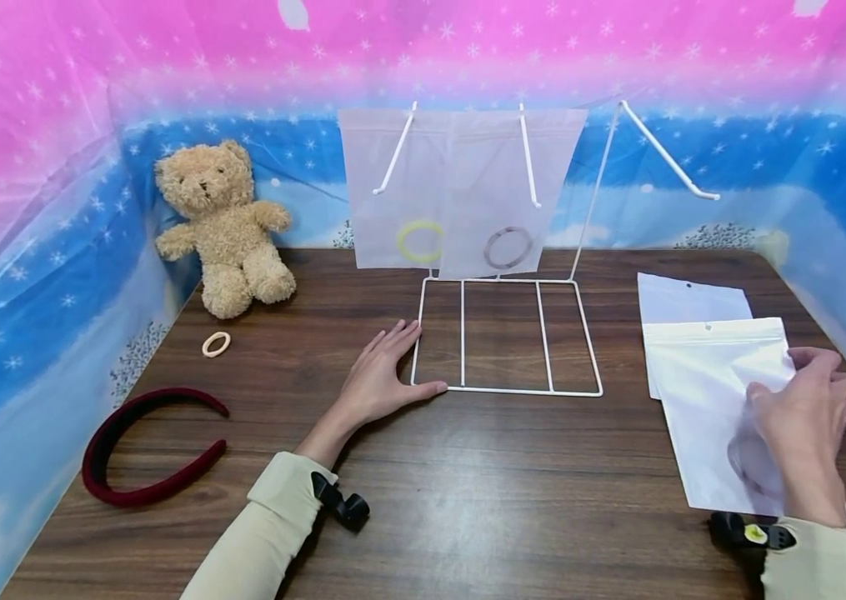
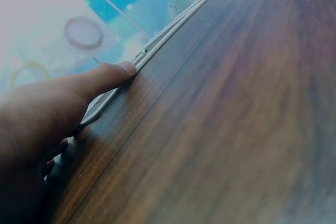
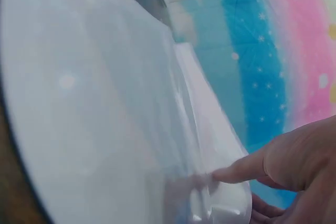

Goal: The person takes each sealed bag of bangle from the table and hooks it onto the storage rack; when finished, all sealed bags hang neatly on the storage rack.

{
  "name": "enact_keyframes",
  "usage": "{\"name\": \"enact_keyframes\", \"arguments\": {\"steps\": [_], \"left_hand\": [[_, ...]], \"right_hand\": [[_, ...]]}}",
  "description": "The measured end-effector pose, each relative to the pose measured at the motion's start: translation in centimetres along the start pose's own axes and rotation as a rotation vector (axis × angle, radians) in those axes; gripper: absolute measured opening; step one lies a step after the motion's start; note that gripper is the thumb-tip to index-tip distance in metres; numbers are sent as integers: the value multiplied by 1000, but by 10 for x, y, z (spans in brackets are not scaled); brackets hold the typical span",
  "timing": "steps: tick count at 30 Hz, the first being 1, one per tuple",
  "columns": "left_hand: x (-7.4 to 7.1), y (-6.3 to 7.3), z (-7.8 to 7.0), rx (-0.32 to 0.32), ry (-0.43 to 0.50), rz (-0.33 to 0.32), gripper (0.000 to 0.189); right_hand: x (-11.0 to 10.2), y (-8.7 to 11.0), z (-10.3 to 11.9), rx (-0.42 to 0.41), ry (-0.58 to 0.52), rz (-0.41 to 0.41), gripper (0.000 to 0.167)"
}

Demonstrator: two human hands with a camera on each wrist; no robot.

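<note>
At the right, my right hand (image 1: 808, 417) pinches the upper right edge of a white zip bag (image 1: 708, 400). Inside it, a dark ring shape (image 1: 756, 458) shows through the lower part, partly behind the hand. Another white bag (image 1: 693, 300) lies beneath on the table. In the right wrist view the held bag (image 3: 105, 103) fills the left side. My left hand (image 1: 377, 379) rests at the front left corner of the white wire rack (image 1: 513, 390), fingers spread, thumb on the front wire. The left wrist view shows that thumb (image 2: 123, 69) against the wire.
Two clear bags hang on the rack's prongs, one with a yellow ring (image 1: 400, 242), one with a brownish ring (image 1: 488, 250). The right prong (image 1: 670, 158) holds nothing. A teddy bear (image 1: 223, 225), a small beige ring (image 1: 216, 344) and a dark red headband (image 1: 103, 483) are at the left.
</note>
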State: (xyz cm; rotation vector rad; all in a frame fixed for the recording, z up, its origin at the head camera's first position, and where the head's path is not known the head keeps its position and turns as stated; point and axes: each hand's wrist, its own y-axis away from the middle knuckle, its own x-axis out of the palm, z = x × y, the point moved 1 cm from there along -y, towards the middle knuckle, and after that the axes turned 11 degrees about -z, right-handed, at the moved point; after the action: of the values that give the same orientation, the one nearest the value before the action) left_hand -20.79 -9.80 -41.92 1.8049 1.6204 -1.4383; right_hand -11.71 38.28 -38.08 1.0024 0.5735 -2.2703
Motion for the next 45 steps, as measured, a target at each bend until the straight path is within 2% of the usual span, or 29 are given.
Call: {"name": "enact_keyframes", "arguments": {"steps": [5,7,10,14,25,28,32,38,45], "left_hand": [[1,0,1,-1,3,-4,101],[1,0,2,0,5,-6,101],[0,1,2,0,5,-8,100],[0,1,3,-1,6,-8,100],[-1,1,3,-7,4,-9,100],[-1,1,2,0,7,-9,99],[-1,0,1,4,12,-6,99],[-1,0,1,4,6,-6,99],[2,1,2,18,-1,-19,101]], "right_hand": [[-2,0,2,-64,-16,9,41],[-2,-1,3,-59,-16,15,35],[0,-2,3,-41,-25,20,34],[2,-5,5,-71,-94,-10,37],[7,-3,6,-377,-357,-64,41],[6,0,9,-414,-462,-74,41],[0,6,17,-405,-602,-73,41],[-8,16,33,-418,-789,-31,40],[-22,31,54,-397,-1209,119,42]]}}
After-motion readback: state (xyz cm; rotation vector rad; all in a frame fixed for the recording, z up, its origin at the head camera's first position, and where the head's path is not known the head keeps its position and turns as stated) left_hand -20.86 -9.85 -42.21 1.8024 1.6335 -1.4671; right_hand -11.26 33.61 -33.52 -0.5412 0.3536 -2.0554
